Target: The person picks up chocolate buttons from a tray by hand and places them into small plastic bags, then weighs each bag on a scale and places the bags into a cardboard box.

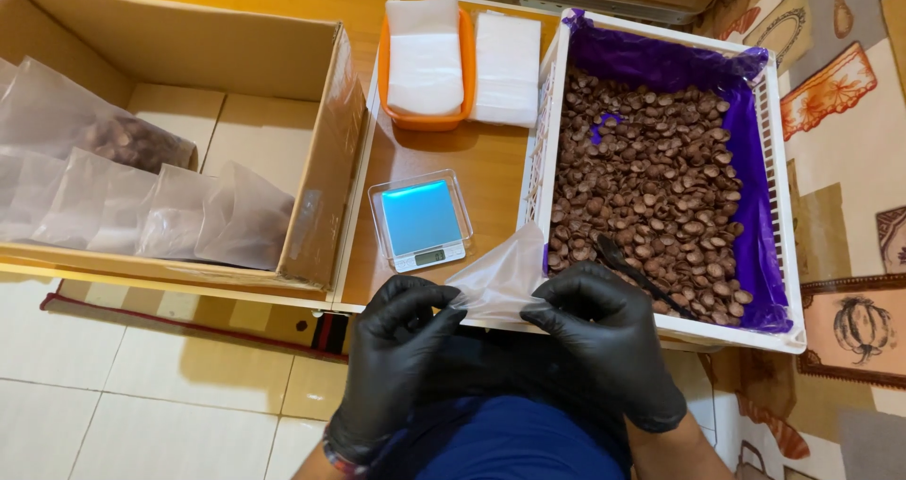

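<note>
Both my hands wear black gloves and pinch the mouth of an empty clear plastic bag [500, 277] between them. My left hand [401, 334] grips the bag's left edge, my right hand [599, 324] its right edge. The bag lies over the table's front edge, next to a white crate [557, 112] lined with purple plastic and filled with small brown round pieces [651, 187]. A dark scoop [628, 268] rests in the pieces just beyond my right hand. A small digital scale [422, 220] with a blue platform sits on the table beyond my left hand.
A large cardboard box [326, 150] at left holds several filled clear bags [189, 216]. An orange tray [425, 65] with folded white bags and another white stack [507, 65] stand at the back of the wooden table [491, 168]. Tiled floor lies below left.
</note>
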